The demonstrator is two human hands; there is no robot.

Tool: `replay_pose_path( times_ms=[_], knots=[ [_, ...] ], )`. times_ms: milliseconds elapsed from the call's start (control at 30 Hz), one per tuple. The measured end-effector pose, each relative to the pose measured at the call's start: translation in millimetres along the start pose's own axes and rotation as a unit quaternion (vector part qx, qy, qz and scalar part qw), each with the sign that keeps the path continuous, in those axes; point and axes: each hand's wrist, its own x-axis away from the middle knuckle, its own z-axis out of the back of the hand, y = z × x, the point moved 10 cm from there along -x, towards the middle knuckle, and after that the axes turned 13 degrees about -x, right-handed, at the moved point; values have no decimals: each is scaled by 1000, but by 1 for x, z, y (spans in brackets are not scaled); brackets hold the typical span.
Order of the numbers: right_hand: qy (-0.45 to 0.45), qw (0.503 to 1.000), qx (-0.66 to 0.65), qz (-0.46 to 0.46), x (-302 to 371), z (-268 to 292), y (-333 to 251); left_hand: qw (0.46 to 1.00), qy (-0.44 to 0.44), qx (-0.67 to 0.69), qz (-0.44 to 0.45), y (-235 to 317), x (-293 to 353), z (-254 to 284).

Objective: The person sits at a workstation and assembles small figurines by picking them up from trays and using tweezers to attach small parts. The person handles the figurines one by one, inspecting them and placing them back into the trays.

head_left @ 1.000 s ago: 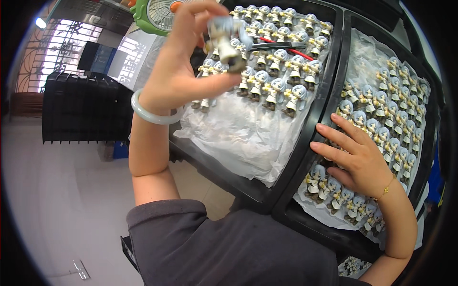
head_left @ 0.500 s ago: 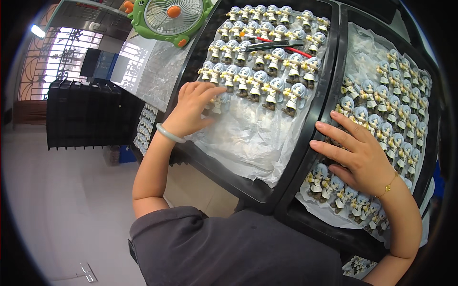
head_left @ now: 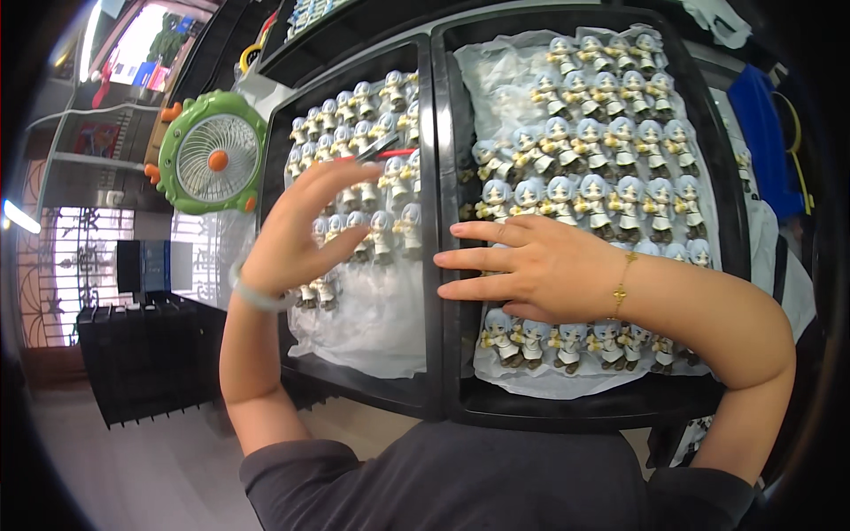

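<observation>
Cupped open at the left hand (head_left: 297, 226), seemingly empty, over small blue-haired, white-robed figurines (head_left: 382, 237) in rows on crumpled white sheeting (head_left: 381, 332); spread flat, apparently ungripping, at the right hand (head_left: 540, 270). Could topple neighbours by dipping low, or bunch sheeting by dragging.

1 grn fan (head_left: 212, 155), orange hub, stood at far end of grey desk (head_left: 232, 252). 1 blk ribbed crate (head_left: 146, 363) sat nr desk's near edge. 1 dk box (head_left: 144, 265), blue-panelled, showed L of desk. 1 window (head_left: 53, 283), scrolled grille, stood farther L. 1 blue container (head_left: 757, 142) w/ yellow curved strip (head_left: 794, 150) alongside: far R.
</observation>
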Motion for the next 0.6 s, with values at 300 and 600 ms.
replay_pose_path(
  times_ms=[300,600],
  knots=[
    [-40,999,21,11,-3,-8,-1,985,-86,-150,-7,23,-210,-104],
    [-22,1000,9,13,2,-7,2,952,17,304,22,13,-137,-43]
  ],
)
